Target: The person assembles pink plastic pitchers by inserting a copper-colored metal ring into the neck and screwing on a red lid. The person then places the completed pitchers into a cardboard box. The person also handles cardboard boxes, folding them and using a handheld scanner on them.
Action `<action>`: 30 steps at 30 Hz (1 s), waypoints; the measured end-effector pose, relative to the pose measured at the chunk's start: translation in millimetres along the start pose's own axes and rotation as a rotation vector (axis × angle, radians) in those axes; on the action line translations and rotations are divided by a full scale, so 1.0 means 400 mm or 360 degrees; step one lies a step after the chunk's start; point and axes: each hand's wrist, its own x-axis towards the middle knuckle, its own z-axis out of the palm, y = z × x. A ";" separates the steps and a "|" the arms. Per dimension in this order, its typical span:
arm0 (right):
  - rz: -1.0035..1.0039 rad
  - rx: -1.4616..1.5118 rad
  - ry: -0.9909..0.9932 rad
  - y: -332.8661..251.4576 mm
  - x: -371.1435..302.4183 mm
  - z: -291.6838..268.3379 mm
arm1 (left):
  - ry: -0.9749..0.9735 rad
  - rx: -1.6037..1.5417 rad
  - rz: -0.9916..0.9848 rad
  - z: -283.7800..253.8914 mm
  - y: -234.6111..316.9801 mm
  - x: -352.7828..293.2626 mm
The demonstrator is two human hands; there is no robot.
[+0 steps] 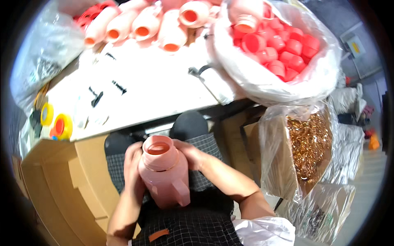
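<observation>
A pink jug-shaped flask body (162, 186) rests upright in my lap, its wide round mouth facing up and its handle toward me. My left hand (132, 164) is wrapped around the flask's left side. On the other side my right hand (188, 155) grips it near the neck. Fingertips of both hands are partly hidden behind the flask. Several similar pink flask bodies (146, 26) lie along the back of the white table (152, 90), mouths toward me.
At the right, a plastic-lined bag (250, 84) holds many red cups (293, 47). Below it stands a box of shiny copper-coloured pieces (310, 143). An open cardboard box (53, 176) is on my left. Small black parts (97, 99) and yellow tape rolls (63, 126) lie on the table.
</observation>
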 end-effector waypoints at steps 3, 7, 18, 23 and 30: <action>-0.0590 -0.0068 0.0097 -0.025 -0.108 0.018 | -0.0198 0.0214 -0.0207 -0.173 -0.118 -0.121; -0.1221 -0.0429 0.0207 0.048 -0.161 0.040 | -0.0850 0.1288 -0.0075 -0.147 -0.055 -0.188; -0.1343 -0.2097 0.0878 -0.296 -0.156 0.069 | -0.0641 -0.0219 -0.0807 0.019 -0.058 -0.116; -0.2207 -0.2626 0.2654 -0.849 -0.165 -0.096 | -0.0789 -0.0373 -0.0588 0.027 -0.233 -0.003; -0.2482 -0.2597 0.2505 -0.801 -0.184 -0.162 | -0.0244 -0.0943 -0.0984 0.080 -0.262 0.049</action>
